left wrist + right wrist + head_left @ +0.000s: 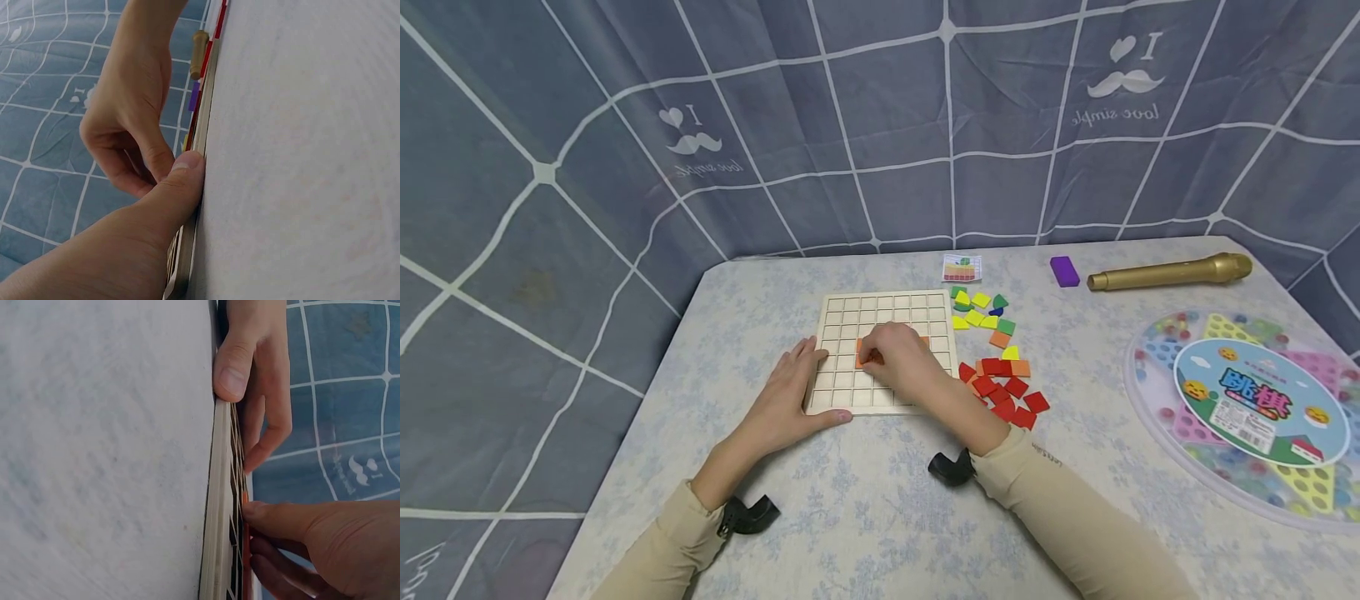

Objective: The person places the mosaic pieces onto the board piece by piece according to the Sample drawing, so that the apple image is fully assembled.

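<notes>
A pale wooden board [842, 379] with a grid of square recesses lies on the table. My left hand [786, 396] rests at its near left corner, fingers spread along the left side and thumb touching the near edge. Over the middle of the board is my right hand [906, 358], its thumb and fingertips bent together at an orange tile [245, 519]. More orange shows on the board beyond that hand [925, 340]. The hand hides part of the orange row. Loose red tiles [1036, 402] and yellow tiles [981, 300] lie along the board's right side.
Behind the board lies a small picture card [962, 267]. A purple block [1064, 271] and a gold microphone-shaped object [1172, 272] are at the back right. The round, clear game box [1262, 400] takes up the right side. A grid-patterned curtain [895, 108] hangs behind the table.
</notes>
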### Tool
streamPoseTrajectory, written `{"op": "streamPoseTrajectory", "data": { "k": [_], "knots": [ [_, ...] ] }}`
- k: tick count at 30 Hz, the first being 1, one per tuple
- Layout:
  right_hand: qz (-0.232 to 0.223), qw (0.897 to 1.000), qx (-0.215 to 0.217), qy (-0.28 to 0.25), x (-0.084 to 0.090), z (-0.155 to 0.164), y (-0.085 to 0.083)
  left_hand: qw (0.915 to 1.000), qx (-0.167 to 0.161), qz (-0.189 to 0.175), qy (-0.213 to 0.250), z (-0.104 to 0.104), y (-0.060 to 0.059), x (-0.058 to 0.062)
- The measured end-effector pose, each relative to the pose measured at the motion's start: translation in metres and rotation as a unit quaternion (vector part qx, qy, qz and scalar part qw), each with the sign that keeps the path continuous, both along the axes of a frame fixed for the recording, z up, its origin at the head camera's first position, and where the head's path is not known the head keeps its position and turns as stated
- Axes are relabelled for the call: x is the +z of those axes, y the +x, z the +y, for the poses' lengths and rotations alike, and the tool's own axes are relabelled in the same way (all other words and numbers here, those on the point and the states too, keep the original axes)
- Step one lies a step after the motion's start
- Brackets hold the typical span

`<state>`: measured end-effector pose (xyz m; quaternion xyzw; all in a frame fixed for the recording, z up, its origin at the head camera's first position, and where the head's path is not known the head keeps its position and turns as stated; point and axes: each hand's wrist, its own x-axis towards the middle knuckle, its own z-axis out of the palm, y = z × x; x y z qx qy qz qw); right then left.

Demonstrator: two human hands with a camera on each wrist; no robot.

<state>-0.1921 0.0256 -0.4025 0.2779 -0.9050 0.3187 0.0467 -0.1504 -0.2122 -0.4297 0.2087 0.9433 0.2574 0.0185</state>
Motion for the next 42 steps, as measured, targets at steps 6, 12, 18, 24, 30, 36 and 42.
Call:
{"op": "streamPoseTrajectory", "data": {
  "k": [6, 12, 18, 24, 30, 36, 42],
  "knots": [
    [0.018, 1.0, 0.012, 0.02, 0.001, 0.001, 0.003, 1.0, 0.0, 0.006, 0.0, 0.0, 0.0, 0.0],
    [-0.003, 1.0, 0.012, 0.027, 0.007, 0.016, 0.008, 1.0, 0.002, 0.005, -0.002, 0.0, -0.001, -0.001],
    [-0.032, 0.999, -0.01, 0.025, 0.015, 0.044, 0.009, 1.0, 0.002, 0.007, -0.004, 0.002, 0.0, -0.001],
    [-0.066, 0.997, -0.031, 0.033, 0.021, 0.079, 0.011, 0.9999, 0.001, 0.011, -0.003, 0.002, -0.001, -0.002],
    [-0.103, 0.992, -0.054, 0.057, 0.027, 0.112, 0.015, 1.0, 0.002, 0.01, -0.001, 0.001, 0.0, -0.002],
    [-0.138, 0.984, -0.077, 0.084, 0.027, 0.137, 0.02, 1.0, 0.002, 0.009, -0.002, 0.002, 0.001, -0.001],
    [-0.175, 0.979, -0.071, 0.083, 0.022, 0.15, 0.019, 0.9999, 0.002, 0.01, -0.002, 0.002, 0.002, -0.001]
  ]
}}
